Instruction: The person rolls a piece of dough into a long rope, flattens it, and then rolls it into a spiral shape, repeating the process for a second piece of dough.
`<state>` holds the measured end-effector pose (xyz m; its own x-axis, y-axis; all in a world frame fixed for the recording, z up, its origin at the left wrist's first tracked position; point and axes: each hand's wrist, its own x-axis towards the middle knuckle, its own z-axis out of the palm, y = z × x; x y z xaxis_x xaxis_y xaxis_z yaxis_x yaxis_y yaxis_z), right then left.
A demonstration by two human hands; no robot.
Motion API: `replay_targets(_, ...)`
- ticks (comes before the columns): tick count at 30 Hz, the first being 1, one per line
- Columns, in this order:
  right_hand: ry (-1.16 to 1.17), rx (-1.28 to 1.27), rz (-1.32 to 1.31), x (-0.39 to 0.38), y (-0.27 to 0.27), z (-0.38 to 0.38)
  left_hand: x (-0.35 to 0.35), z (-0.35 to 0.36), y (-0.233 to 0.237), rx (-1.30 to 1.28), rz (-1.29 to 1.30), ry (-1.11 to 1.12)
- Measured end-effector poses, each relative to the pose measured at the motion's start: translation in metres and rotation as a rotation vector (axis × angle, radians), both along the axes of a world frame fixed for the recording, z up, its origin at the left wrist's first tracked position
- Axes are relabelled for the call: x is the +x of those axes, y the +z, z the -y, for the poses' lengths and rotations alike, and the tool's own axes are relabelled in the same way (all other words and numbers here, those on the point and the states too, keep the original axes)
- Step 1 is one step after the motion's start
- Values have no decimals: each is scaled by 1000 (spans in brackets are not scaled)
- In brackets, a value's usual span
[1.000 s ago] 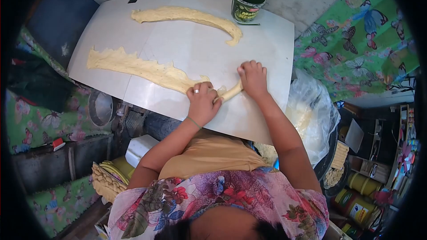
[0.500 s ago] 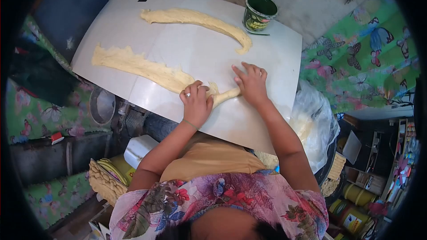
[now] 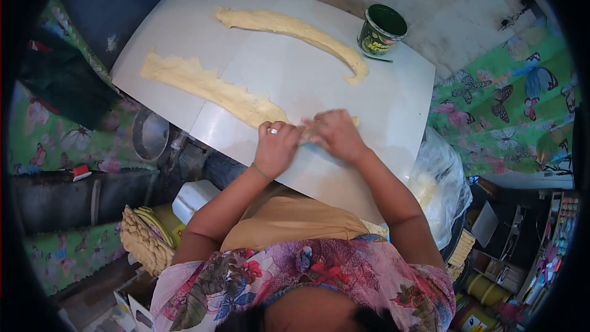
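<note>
A long, flat strip of pale yellow dough (image 3: 212,91) with a ragged upper edge lies across the white table, its right end running under my hands. My left hand (image 3: 276,149), with a ring on one finger, has its fingers curled down on that end. Close beside it, my right hand (image 3: 337,135) is bent over the rolled part of the dough, its fingers slightly blurred. A short tip of dough shows just beyond the right hand. Farther back lies a second, narrower dough strip (image 3: 295,28), curving down at its right end; neither hand touches it.
A dark green tub (image 3: 382,32) stands at the table's back right, with a thin green stick (image 3: 377,58) in front. The white tabletop (image 3: 393,101) meets a wall behind. A clear plastic bag (image 3: 439,184) hangs by the right edge; butterfly-print curtains (image 3: 504,104) flank the table.
My right hand has moved left, closer to my left hand, and now covers the rolled dough. My left hand stays on the dough. The whole view has shifted slightly.
</note>
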<state>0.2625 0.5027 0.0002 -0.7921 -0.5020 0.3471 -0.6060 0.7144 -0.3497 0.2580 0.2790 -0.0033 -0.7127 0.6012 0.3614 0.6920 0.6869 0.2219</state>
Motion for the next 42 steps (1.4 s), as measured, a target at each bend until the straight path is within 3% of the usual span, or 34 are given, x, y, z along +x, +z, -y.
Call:
replay_targets(1, 59, 46, 126, 7, 0, 7, 4, 3, -1, -5, 9, 5)
replay_targets(4, -151, 231, 217, -2, 10, -1, 4, 8, 1, -11, 21, 17)
replay_targets(5, -288, 247, 242, -12, 13, 2, 1, 8, 2, 31, 36, 111)
replay_targets(8, -559, 231, -135, -34, -2, 11, -8, 4, 10, 134, 44, 324)
replay_targets(9, -550, 215, -203, -38, -3, 16, -11, 1, 9, 157, 8, 358)
replay_targets(10, -382, 138, -102, -39, -5, 18, -15, 1, 8, 178, -28, 392)
replay_targets(12, -42, -15, 107, -27, -11, 24, -18, 5, -3, 67, -31, 142)
replay_targets(13, 49, 74, 192, -17, -8, 27, -15, 8, -6, 12, -27, 14)
replay_targets(16, -124, 183, 220, -18, 4, 13, -12, 24, 0, -2, 40, -28)
replay_targets(17, -226, 191, 125, -27, -2, 12, -16, 29, 4, -45, 152, 65)
replay_targets(21, -591, 260, -161, -56, 4, 35, -44, 37, 18, 158, 35, 312)
replay_targets(24, -229, -33, 126, -49, 10, 44, -64, 48, -3, 70, 143, 0)
replay_targets(25, -52, -50, 188, -42, 7, 47, -62, 48, 0, -9, 63, -85)
replay_targets(28, -67, 0, 172, -24, 4, 52, -53, 50, 14, 33, 11, -181)
replay_targets(29, -69, 15, 199, -26, 1, 47, -54, 57, -1, -40, 84, -175)
replay_targets(32, -352, 100, 277, -44, 13, 51, -68, 69, 1, 50, 123, -22)
replay_targets(33, -543, 136, 132, -53, 1, 55, -76, 73, 6, 96, 210, 69)
replay_targets(36, -753, 166, -114, -79, 5, 70, -97, 76, 3, 144, 14, 216)
replay_targets(37, -676, 144, -143, -78, 9, 74, -104, 81, 3, 179, 23, 103)
replay_targets(40, -141, -114, 214, -61, 4, 81, -104, 86, 12, 70, 267, -161)
replay_targets(42, -162, -49, 232, -50, 9, 87, -95, 83, 14, 92, 152, -211)
